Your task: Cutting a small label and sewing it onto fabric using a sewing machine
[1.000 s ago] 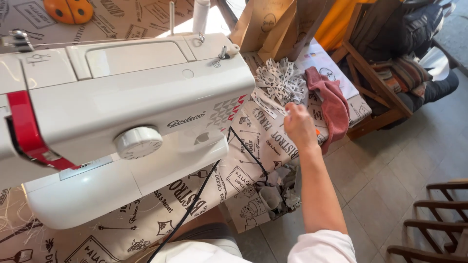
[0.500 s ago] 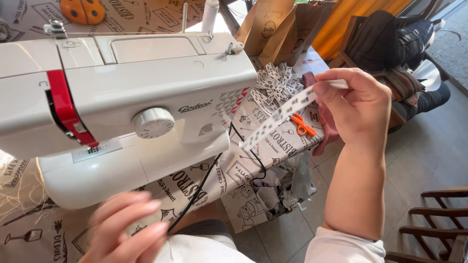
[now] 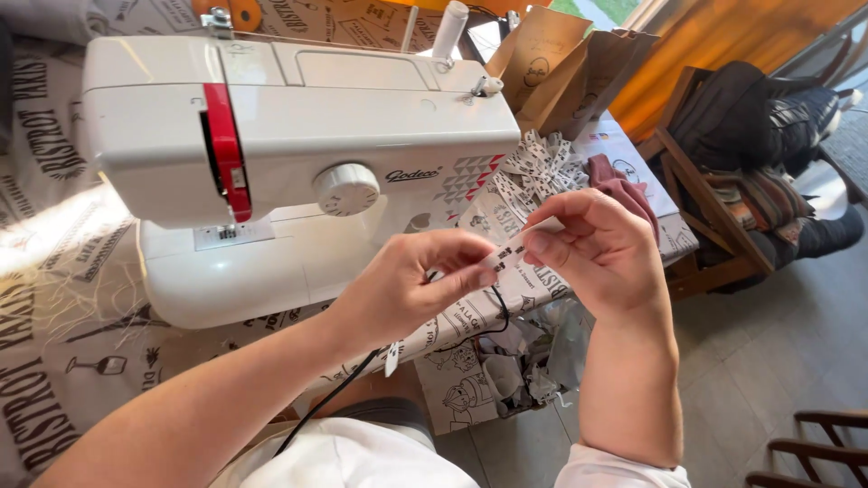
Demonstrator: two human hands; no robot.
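A short strip of white printed ribbon (image 3: 508, 255) is pinched between my left hand (image 3: 411, 287) and my right hand (image 3: 601, 253), held in the air in front of me. A loose end of the ribbon (image 3: 391, 358) dangles below my left hand. Behind my hands stands a white sewing machine (image 3: 298, 154) with a red stripe and a round dial (image 3: 347, 188). A heap of the same white printed ribbon (image 3: 542, 167) lies on the table to the right of the machine.
The table has a printed cloth (image 3: 54, 361). A dark red fabric piece (image 3: 624, 190) lies beside the ribbon heap. Brown paper bags (image 3: 556, 68) stand behind. A black cable (image 3: 344, 389) hangs off the table edge. A wooden chair with clothes (image 3: 750, 172) stands to the right.
My right hand picked a ribbon strip from the heap and brought it toward me. My left hand rose from below and took hold of the strip's other end.
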